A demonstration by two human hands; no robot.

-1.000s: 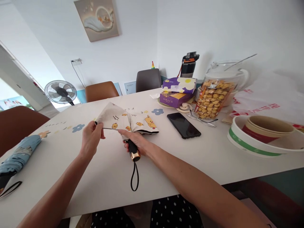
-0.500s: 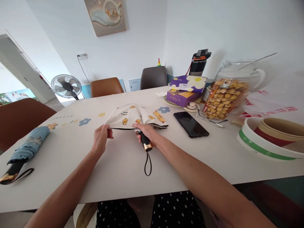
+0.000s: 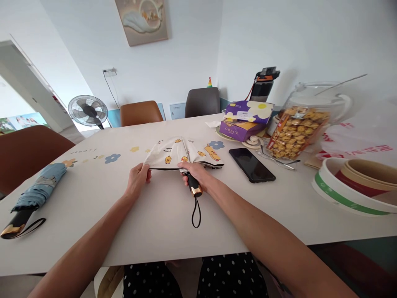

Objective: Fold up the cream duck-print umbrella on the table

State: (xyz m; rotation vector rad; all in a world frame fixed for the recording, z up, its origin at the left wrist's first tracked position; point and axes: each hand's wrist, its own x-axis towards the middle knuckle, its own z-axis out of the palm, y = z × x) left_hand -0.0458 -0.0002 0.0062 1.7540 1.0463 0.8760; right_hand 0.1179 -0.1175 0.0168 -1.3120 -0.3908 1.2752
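Observation:
A cream folding umbrella (image 3: 182, 154) printed with yellow ducks lies on the white table (image 3: 155, 215) in front of me. My left hand (image 3: 138, 179) pinches the left edge of its canopy between thumb and fingers. My right hand (image 3: 196, 173) is wrapped round the black handle, whose gold end cap (image 3: 197, 191) and black wrist loop (image 3: 196, 213) stick out toward me. The canopy panels are spread flat and loose.
A folded blue umbrella (image 3: 34, 194) lies at the table's left edge. A black phone (image 3: 252, 164) sits right of my hands, then a purple box (image 3: 240, 126), a snack jar (image 3: 297, 132), stacked paper bowls (image 3: 356, 182). Chairs (image 3: 139, 112) and a fan (image 3: 87, 111) stand behind.
My left hand has lowered the lifted canopy edge down toward the table. The right hand keeps its hold on the handle. The view has shifted a little.

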